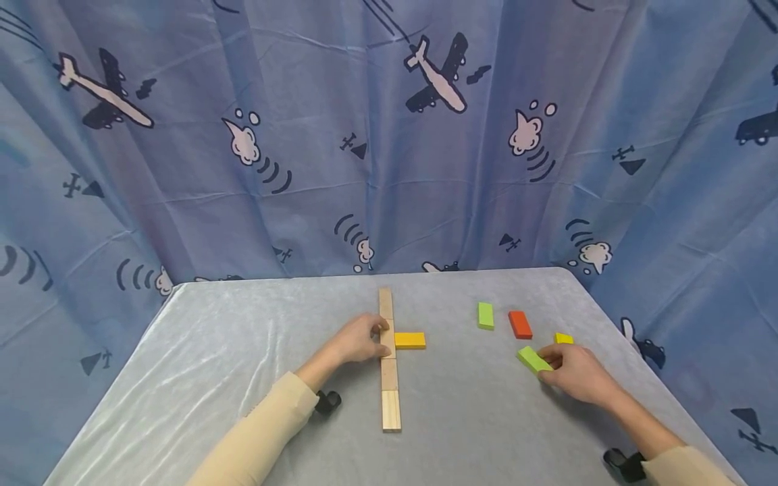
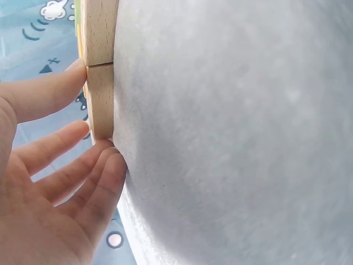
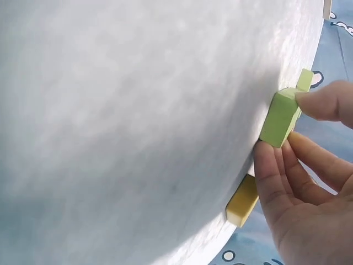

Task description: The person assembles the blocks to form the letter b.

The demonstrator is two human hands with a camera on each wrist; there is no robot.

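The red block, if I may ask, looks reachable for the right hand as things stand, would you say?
Probably not straight away: the right hand grips the nearer green block. With that put down, likely yes: the red block lies close by, uncovered.

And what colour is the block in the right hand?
The block is light green, clearest in the right wrist view.

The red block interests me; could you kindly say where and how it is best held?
I'd pinch the red block by the middle of its long sides, coming from above: it lies flat, longer than wide, with table showing along both sides. Its near end seems less handy, as the right grip holds a light green block close by.
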